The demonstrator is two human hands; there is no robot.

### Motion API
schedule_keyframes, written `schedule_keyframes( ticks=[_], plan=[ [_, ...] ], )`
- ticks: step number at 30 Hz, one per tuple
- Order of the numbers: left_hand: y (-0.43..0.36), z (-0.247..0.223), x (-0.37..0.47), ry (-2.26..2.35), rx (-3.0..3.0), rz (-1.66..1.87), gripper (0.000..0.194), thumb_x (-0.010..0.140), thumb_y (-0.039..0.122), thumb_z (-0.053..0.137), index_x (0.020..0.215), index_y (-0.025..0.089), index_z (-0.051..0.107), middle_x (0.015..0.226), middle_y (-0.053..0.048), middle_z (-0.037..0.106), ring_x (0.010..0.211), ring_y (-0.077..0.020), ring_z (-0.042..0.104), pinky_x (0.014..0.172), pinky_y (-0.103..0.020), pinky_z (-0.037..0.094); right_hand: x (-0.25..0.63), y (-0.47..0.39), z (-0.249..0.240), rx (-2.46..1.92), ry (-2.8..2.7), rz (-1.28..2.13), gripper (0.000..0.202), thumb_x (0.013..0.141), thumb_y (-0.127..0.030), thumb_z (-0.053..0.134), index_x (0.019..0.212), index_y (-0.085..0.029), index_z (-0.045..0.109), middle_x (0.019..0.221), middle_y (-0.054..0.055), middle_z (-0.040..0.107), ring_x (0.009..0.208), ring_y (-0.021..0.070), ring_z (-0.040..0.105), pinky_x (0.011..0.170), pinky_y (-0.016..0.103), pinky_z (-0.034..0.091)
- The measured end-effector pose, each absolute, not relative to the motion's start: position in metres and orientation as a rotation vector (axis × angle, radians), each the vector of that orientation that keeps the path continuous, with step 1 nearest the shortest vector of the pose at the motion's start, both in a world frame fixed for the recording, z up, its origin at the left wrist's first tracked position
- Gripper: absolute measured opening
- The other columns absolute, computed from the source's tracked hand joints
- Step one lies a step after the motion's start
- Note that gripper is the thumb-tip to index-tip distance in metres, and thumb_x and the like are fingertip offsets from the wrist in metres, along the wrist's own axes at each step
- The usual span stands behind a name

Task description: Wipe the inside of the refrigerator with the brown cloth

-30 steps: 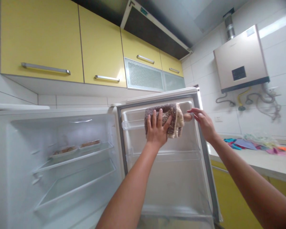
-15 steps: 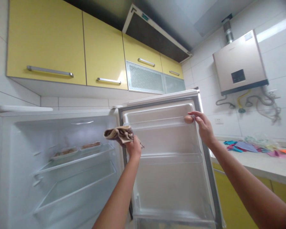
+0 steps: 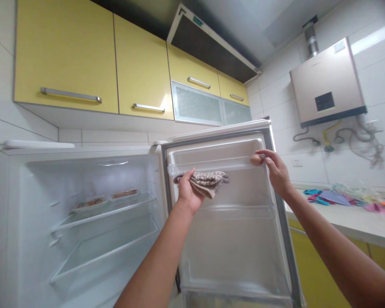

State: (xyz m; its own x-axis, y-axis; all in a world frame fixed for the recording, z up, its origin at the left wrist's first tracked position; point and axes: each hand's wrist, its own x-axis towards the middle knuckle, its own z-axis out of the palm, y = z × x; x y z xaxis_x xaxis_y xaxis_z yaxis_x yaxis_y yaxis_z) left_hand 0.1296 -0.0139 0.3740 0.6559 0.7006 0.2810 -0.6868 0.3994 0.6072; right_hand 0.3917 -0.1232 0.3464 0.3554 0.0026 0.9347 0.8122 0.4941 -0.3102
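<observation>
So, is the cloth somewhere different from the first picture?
Yes, the cloth is further left and lower: it covered part of the top door shelf, now it's mostly below.

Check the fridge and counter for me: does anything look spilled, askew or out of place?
No spill or damage shows in the open fridge. The one odd spot is the countertop to the right of its door: a loose jumble of colourful pieces lies spread there, untidily mixed, too blurred to identify.

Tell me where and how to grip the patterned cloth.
Probably pinch the cloth at its free end, coming from the picture's right: the layers bunch together there, while the left hand grips near the opposite end.
</observation>
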Motion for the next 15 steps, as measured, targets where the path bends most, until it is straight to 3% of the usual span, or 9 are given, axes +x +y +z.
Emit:
schedule_keyframes(
  ticks=[3,9,15],
  plan=[
    [-0.012,0.374,0.124,0.015,0.722,0.960,0.007,0.081,0.023,0.059,0.079,0.017,0.061,0.075,-0.007,0.069,0.082,-0.0269,0.072,0.081,-0.051,0.063,0.393,-0.123,0.346,-0.931,-1.091,-0.647,0.032,0.094,-0.043,0.047,0.113,-0.028,0.068,0.118,0.007,0.072,0.112,0.0277,0.063,0.106,0.050,0.044],
    [0.015,0.376,0.099,0.160,0.633,1.235,0.006,0.085,0.021,0.058,0.083,0.018,0.062,0.081,-0.004,0.070,0.077,-0.0186,0.069,0.075,-0.037,0.062,0.399,-0.120,0.344,-0.867,-1.130,-0.570,0.032,0.089,-0.035,0.051,0.116,-0.029,0.067,0.121,0.006,0.070,0.114,0.0275,0.063,0.106,0.050,0.044],
    [0.020,0.363,0.084,0.006,0.640,1.303,0.025,0.091,0.037,0.055,0.095,0.016,0.067,0.094,-0.010,0.075,0.096,-0.0263,0.071,0.092,-0.053,0.060,0.395,-0.121,0.345,-0.833,-1.130,-0.553,0.034,0.083,-0.029,0.052,0.114,-0.028,0.067,0.121,0.006,0.070,0.114,0.0275,0.063,0.108,0.051,0.045]
  ],
)
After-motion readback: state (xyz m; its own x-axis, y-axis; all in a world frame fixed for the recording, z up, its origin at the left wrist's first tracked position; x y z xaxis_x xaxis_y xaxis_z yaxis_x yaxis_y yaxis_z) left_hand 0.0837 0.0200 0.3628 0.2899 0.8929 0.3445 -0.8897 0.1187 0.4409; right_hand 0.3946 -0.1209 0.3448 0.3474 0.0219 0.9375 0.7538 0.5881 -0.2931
